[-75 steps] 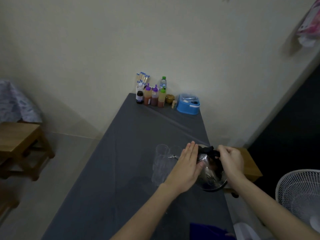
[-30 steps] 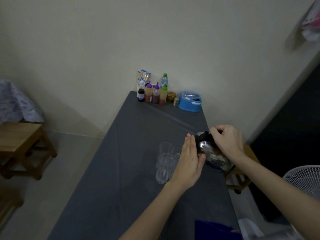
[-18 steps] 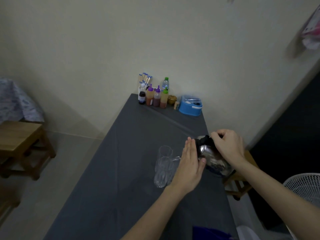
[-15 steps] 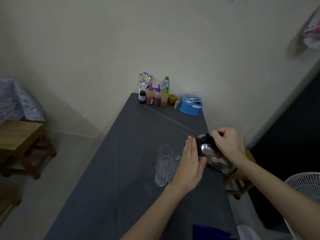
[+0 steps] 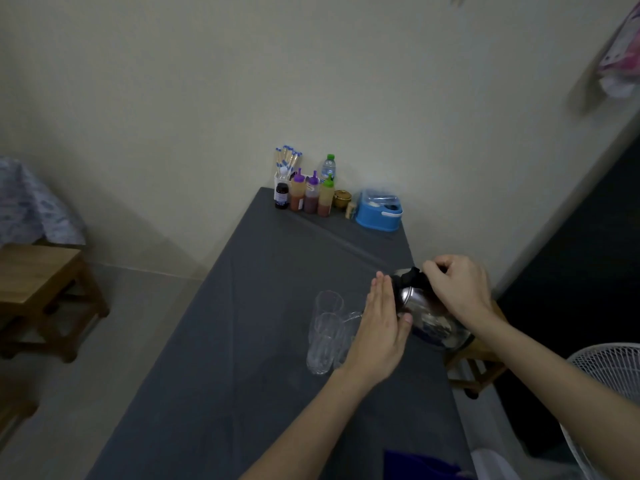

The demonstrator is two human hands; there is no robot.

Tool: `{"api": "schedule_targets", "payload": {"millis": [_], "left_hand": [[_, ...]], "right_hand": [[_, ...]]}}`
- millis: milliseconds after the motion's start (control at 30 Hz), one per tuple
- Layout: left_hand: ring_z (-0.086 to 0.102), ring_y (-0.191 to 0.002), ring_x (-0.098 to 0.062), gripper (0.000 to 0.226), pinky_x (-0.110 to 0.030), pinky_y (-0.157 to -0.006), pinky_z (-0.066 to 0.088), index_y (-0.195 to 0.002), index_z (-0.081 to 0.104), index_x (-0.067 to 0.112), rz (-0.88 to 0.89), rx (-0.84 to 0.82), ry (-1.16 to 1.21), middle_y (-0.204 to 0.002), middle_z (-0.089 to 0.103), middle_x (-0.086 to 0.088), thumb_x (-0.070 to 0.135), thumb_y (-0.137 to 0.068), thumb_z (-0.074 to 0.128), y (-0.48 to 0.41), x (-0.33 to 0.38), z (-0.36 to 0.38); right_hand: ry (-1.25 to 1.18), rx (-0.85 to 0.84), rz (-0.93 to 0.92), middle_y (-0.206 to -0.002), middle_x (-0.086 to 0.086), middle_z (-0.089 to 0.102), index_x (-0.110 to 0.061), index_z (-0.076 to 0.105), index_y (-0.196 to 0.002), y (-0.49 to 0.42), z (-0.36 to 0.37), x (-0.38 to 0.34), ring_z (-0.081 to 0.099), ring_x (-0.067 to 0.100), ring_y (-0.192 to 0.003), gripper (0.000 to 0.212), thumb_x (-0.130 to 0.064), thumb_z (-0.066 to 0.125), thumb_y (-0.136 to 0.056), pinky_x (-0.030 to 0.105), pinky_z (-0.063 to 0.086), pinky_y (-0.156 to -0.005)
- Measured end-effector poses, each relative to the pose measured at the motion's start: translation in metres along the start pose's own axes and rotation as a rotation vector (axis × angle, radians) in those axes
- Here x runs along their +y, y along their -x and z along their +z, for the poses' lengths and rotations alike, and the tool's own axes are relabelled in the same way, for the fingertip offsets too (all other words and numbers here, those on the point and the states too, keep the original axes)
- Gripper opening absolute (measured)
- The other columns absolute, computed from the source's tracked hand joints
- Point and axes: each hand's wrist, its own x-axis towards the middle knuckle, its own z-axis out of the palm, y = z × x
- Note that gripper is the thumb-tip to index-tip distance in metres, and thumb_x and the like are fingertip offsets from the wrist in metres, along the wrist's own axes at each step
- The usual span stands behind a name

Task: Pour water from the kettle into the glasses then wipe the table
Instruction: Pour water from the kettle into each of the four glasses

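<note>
Here, the right hand (image 5: 457,289) is wrapped tight around the black handle of the shiny metal kettle (image 5: 427,315). The kettle is off the table (image 5: 242,341) and tipped to the left, with its spout over the glasses (image 5: 325,332). The left hand (image 5: 379,332) is flat, with the fingers straight and together. It presses on the side of the kettle and holds nothing. Part of the glasses is hidden behind this hand. The glasses stand close together on the dark grey table, near its right edge. You cannot tell if there is water in them. At the far end of the table, by the wall, stand some sauce bottles (image 5: 310,197) and a blue box (image 5: 379,211). A dark blue cloth (image 5: 420,464) lies at the near edge.
</note>
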Motion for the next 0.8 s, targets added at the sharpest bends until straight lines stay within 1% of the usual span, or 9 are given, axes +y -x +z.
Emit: {"api": "schedule_targets", "payload": {"millis": [67,133,233,367,467,600,667,733,800], "left_hand": [[-0.018,-0.146,-0.009,0.065,-0.026,-0.121,-0.007,-0.152,-0.010,0.010,-0.001,-0.003,-0.002,-0.161,-0.016,-0.004,0.031,-0.104,0.029,0.000,0.000,0.001],[-0.019,-0.145,-0.007,0.065,-0.027,-0.121,-0.006,-0.152,-0.010,0.010,-0.002,-0.008,-0.001,-0.161,-0.016,-0.004,0.031,-0.104,0.029,0.000,-0.001,0.002],[-0.018,-0.145,-0.008,0.065,-0.028,-0.122,-0.005,-0.152,-0.009,0.009,0.001,-0.015,-0.005,-0.162,-0.015,-0.005,0.031,-0.104,0.029,0.002,-0.001,0.002],[-0.018,-0.145,-0.007,0.064,-0.028,-0.122,-0.005,-0.152,-0.008,0.010,0.003,-0.023,-0.008,-0.162,-0.015,-0.004,0.030,-0.104,0.029,0.003,-0.002,0.004],[-0.019,-0.144,-0.006,0.064,-0.028,-0.121,-0.006,-0.152,-0.007,0.011,0.011,-0.032,-0.010,-0.162,-0.015,-0.002,0.030,-0.104,0.029,0.001,-0.002,0.006],[-0.018,-0.145,-0.006,0.063,-0.030,-0.123,-0.004,-0.153,-0.005,0.011,0.027,-0.042,-0.025,-0.162,-0.012,-0.001,0.029,-0.104,0.030,-0.001,-0.002,0.008],[-0.017,-0.146,-0.007,0.062,-0.030,-0.123,-0.003,-0.153,-0.003,0.010,0.042,-0.052,-0.047,-0.163,-0.011,-0.002,0.029,-0.104,0.030,-0.002,-0.002,0.010],[-0.016,-0.147,-0.009,0.061,-0.030,-0.123,-0.004,-0.153,-0.001,0.009,0.057,-0.064,-0.084,-0.163,-0.010,-0.003,0.030,-0.104,0.029,-0.003,-0.001,0.013],[-0.014,-0.148,-0.012,0.061,-0.028,-0.122,-0.004,-0.153,0.001,0.008,0.081,-0.075,-0.135,-0.163,-0.007,-0.005,0.030,-0.104,0.029,-0.004,0.000,0.014]], "right_hand": [[-0.020,-0.004,0.001,-0.040,0.000,0.049,-0.016,0.050,-0.043,0.002,0.000,0.001,0.050,0.017,-0.045,0.039,-0.027,0.056,-0.080,0.027,0.034,-0.046],[-0.028,-0.009,0.015,-0.040,0.000,0.048,-0.016,0.048,-0.042,0.004,0.000,0.002,0.050,0.017,-0.044,0.040,-0.027,0.056,-0.080,0.028,0.035,-0.046],[-0.052,-0.017,0.039,-0.043,0.004,0.053,-0.012,0.054,-0.046,0.007,0.000,0.005,0.053,0.019,-0.046,0.038,-0.028,0.056,-0.080,0.033,0.042,-0.050],[-0.091,-0.004,0.084,-0.041,-0.001,0.054,-0.016,0.056,-0.045,0.013,0.003,0.011,0.054,0.015,-0.045,0.037,-0.030,0.058,-0.079,0.031,0.043,-0.048],[-0.123,0.007,0.137,-0.042,-0.001,0.053,-0.014,0.057,-0.046,0.016,0.005,0.017,0.053,0.014,-0.045,0.037,-0.030,0.059,-0.080,0.029,0.043,-0.048],[-0.214,0.016,0.269,-0.052,0.011,0.063,-0.006,0.064,-0.056,0.026,0.009,0.027,0.062,0.024,-0.054,0.035,-0.030,0.060,-0.081,0.037,0.051,-0.054],[-0.260,0.030,0.337,-0.057,0.016,0.064,-0.002,0.065,-0.059,0.031,0.011,0.033,0.063,0.030,-0.058,0.036,-0.031,0.059,-0.080,0.038,0.051,-0.056],[-0.326,0.037,0.410,-0.058,0.014,0.065,-0.004,0.066,-0.059,0.037,0.012,0.039,0.064,0.029,-0.060,0.035,-0.032,0.058,-0.077,0.039,0.051,-0.057],[-0.416,0.046,0.507,-0.055,0.005,0.067,-0.010,0.069,-0.059,0.042,0.014,0.044,0.065,0.024,-0.061,0.030,-0.034,0.059,-0.075,0.038,0.052,-0.060]]}}
